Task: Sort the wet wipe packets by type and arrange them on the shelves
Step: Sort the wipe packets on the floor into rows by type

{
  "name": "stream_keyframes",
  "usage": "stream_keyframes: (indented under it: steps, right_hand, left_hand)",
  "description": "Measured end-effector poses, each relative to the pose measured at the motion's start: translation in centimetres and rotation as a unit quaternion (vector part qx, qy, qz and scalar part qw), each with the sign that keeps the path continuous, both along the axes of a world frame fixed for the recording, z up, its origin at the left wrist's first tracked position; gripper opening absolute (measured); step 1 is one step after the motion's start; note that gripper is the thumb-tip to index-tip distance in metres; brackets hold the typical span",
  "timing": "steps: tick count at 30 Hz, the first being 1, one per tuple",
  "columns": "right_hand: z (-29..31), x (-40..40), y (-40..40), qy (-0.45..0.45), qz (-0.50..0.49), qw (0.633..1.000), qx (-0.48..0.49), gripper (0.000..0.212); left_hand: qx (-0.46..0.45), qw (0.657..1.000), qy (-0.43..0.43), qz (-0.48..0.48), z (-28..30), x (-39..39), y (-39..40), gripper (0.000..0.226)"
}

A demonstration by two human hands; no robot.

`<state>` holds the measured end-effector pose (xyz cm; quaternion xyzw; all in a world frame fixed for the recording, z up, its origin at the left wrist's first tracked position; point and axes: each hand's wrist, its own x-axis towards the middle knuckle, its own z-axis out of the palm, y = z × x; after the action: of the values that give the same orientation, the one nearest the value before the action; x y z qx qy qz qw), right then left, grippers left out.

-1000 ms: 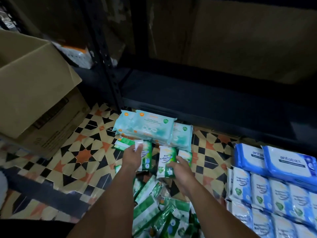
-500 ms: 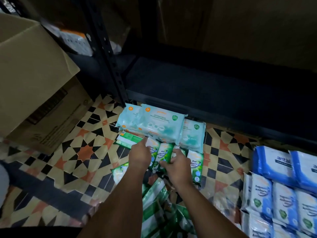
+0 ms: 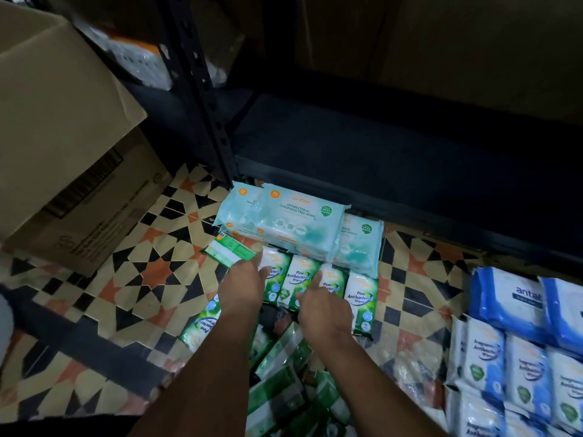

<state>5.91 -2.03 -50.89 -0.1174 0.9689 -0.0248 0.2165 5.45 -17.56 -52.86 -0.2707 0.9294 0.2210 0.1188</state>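
The floor [image 3: 104, 288] is of patterned tiles in black, cream and orange, before a dark metal shelf unit; nearest the camera lies a loose heap of green packets [image 3: 284, 383], not yet sorted. Beyond it the two hands work on a row of pine antibacterial packets [image 3: 299, 279], four side by side on the floor. The left hand [image 3: 243, 288] rests on the leftmost packet with fingers fairly straight, holding nothing that I can see; the right hand [image 3: 325, 310] has the forefinger stretched out and touching the third packet, the other fingers curled, also gripping nothing. To the right are white-and-blue packets [image 3: 517, 373] in rows, and larger blue packs [image 3: 511, 301] behind them. Further on, a stack of pale teal packs [image 3: 293, 222] lies just before the bottom shelf [image 3: 394, 152], which seems bare. I judge the step is squaring the green row; it is better to press lightly and push the edges together, so the slippery packets do not slide over each other.
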Motion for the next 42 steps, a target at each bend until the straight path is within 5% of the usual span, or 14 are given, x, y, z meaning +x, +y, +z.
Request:
stream_keyframes:
  steps: [4,9,15,19,23,27,38,42]
  right_hand:
    - [0.4,-0.2,-0.2,0.008,0.078,0.994,0.082,0.048]
    - [1.0,-1.2,0.1,0.015,0.07,0.996,0.055,0.033]
    - [-0.3,-0.6,0.8,0.065,-0.025,0.996,-0.055,0.031]
    - [-0.9,0.6,2.2,0.12,0.144,0.963,-0.195,0.015]
    - [-1.4,1.8,3.5,-0.028,0.296,0.933,-0.203,0.046]
    - [-1.6,2.4,3.7,-0.018,0.372,0.917,-0.142,0.073]
    - [-0.7,2.4,3.7,0.004,0.404,0.91,-0.098,0.079]
    - [1.0,2.4,4.1,-0.01,0.358,0.926,-0.118,0.081]
  left_hand:
    - [-0.029,0.999,-0.02,-0.033,-0.1,-0.4,-0.4,0.048]
    - [-0.046,0.997,-0.038,-0.052,-0.1,-0.8,-0.7,0.047]
    - [-0.071,0.995,0.003,-0.064,0.2,-0.3,-0.9,0.046]
    - [-0.184,0.975,0.061,-0.107,0.5,0.6,-2.5,0.059]
    - [-0.211,0.962,-0.021,-0.174,0.3,0.8,-5.0,0.079]
    - [-0.204,0.957,-0.04,-0.204,0.3,0.9,-5.8,0.086]
    - [-0.151,0.96,-0.032,-0.232,-0.7,3.9,-8.3,0.067]
    - [-0.082,0.98,0.072,-0.168,0.5,5.4,-8.2,0.056]
